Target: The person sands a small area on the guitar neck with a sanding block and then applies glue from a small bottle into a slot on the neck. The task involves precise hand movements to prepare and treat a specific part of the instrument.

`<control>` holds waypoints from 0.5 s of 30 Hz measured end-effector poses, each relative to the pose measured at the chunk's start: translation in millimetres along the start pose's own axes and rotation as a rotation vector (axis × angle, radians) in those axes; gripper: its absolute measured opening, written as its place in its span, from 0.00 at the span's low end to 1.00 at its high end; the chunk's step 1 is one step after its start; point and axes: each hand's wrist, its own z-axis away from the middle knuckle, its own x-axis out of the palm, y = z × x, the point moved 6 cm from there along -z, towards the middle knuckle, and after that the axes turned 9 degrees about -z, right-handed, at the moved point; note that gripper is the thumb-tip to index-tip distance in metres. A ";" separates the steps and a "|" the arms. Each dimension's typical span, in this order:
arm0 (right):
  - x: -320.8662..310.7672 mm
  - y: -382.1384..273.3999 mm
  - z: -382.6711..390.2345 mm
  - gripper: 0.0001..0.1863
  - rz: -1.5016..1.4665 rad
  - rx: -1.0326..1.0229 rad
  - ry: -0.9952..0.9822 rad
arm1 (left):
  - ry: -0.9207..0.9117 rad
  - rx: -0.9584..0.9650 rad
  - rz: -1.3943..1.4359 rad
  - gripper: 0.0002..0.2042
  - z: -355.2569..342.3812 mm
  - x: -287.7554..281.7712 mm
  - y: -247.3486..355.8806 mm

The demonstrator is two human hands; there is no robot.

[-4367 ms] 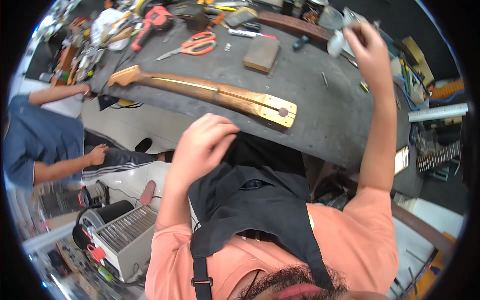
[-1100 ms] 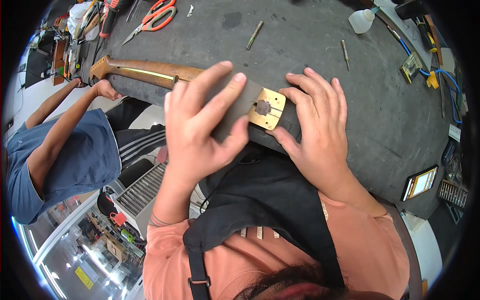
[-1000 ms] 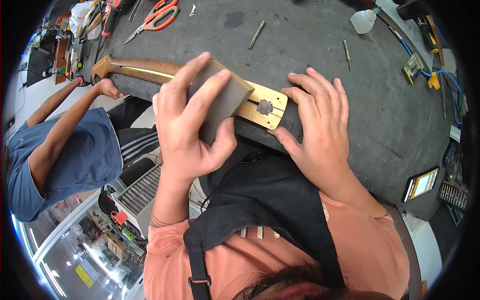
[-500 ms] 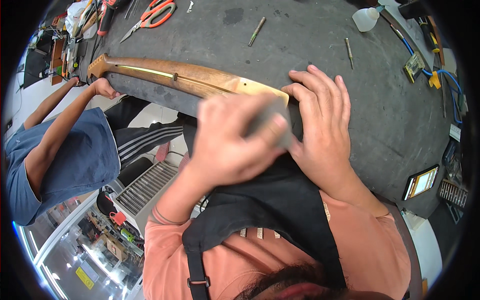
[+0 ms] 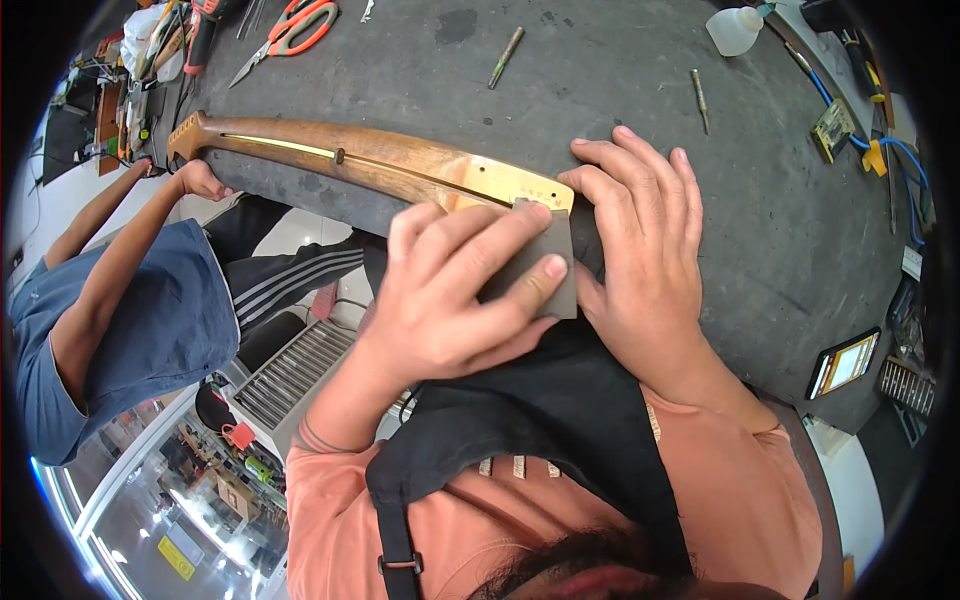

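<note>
A brown wooden guitar neck (image 5: pixel 400 145) lies along the near edge of the dark table, its holed headstock at the left and its pale, drilled heel (image 5: pixel 505 178) toward me. A slot runs along it, with a yellow-green strip (image 5: pixel 280 144) and a small dark piece in it. My left hand (image 5: pixel 465 285) grips a grey sheet of sandpaper (image 5: pixel 557 275), pressed by fingers and thumb against the heel's near edge. My right hand (image 5: pixel 640 230) rests open beside the heel's end, fingers stretched over the table, thumb close to the sandpaper.
Orange-handled scissors (image 5: pixel 290 35), two slim metal rods (image 5: pixel 506 58) and a translucent bottle (image 5: pixel 733 33) are on the table (image 5: pixel 400 80). A lit phone (image 5: pixel 845 363) stands at the right. At the left, a co-worker's hand (image 5: pixel 205 181) is near the headstock.
My left hand, blurred before, is now sharp and has shifted slightly left and down with the sandpaper, uncovering more of the heel. The neck has shifted slightly left. My right hand has stayed in place.
</note>
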 end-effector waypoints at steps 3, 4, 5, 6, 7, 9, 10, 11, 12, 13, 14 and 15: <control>-3.2 -2.2 -0.8 0.34 -0.054 0.039 -0.047 | 0.067 -0.094 -0.072 0.25 2.5 -5.7 -36.2; -2.4 -1.4 -0.3 0.34 -0.037 0.030 -0.031 | 0.090 -0.110 -0.098 0.25 2.2 -7.0 -37.7; 0.0 -0.1 -0.9 0.35 -0.018 0.015 -0.021 | 0.047 -0.065 -0.034 0.25 -0.2 -3.4 -20.8; 1.0 0.4 -0.7 0.36 0.002 0.002 -0.007 | 0.004 -0.016 0.033 0.25 -3.0 0.3 -3.6; 0.6 -0.2 -1.4 0.36 -0.017 0.014 -0.025 | -0.008 -0.002 0.045 0.24 -2.4 0.3 -4.1; -3.3 -1.3 -1.2 0.36 -0.047 0.040 -0.043 | 0.030 -0.067 -0.034 0.24 -1.2 -6.9 -34.0; -3.7 -1.4 -0.7 0.37 -0.059 0.047 -0.048 | 0.071 -0.110 -0.094 0.24 0.3 -9.8 -46.4; -1.6 -1.0 -0.5 0.37 -0.050 0.041 -0.047 | 0.060 -0.111 -0.083 0.25 -2.2 -7.2 -36.6; -1.0 -1.2 -0.7 0.37 -0.046 0.034 -0.047 | 0.019 -0.068 0.024 0.24 -5.5 -2.3 -17.8; -0.8 -1.4 -1.4 0.37 -0.048 0.037 -0.056 | 0.013 -0.030 0.040 0.24 -6.3 -1.3 -11.3; -1.8 -1.3 -1.6 0.37 -0.051 0.045 -0.060 | 0.004 0.015 0.057 0.24 -8.0 -0.9 -7.2; -2.6 -1.1 -1.6 0.37 -0.054 0.054 -0.064 | -0.009 -0.032 0.010 0.24 -7.8 -5.5 -18.8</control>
